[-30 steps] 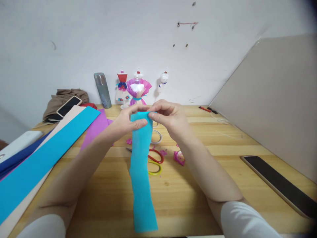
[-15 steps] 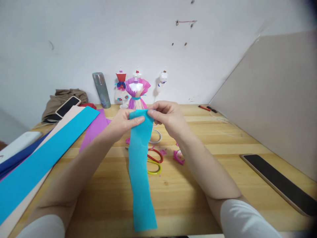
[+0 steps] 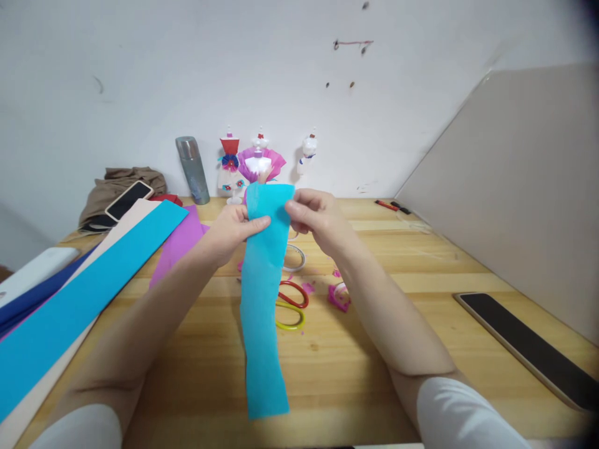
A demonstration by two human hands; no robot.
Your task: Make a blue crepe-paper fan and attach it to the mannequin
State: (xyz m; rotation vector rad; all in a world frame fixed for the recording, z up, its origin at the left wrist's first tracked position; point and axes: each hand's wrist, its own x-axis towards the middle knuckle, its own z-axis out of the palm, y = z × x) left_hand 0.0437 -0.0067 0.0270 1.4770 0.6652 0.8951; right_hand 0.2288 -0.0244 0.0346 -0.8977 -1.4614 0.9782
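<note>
The blue strip [image 3: 266, 299] hangs over the surface [image 3: 341, 386], its upper end between the two hands. The left hand [image 3: 238, 231] pinches its left edge, thumb across the front; the right hand [image 3: 311, 215] pinches the right edge near the top.

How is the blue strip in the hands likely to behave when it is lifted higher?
The blue strip looks floppy, since its hanging length bends in gentle waves. It is probably light and easily creased, as it appears thin and papery.
</note>
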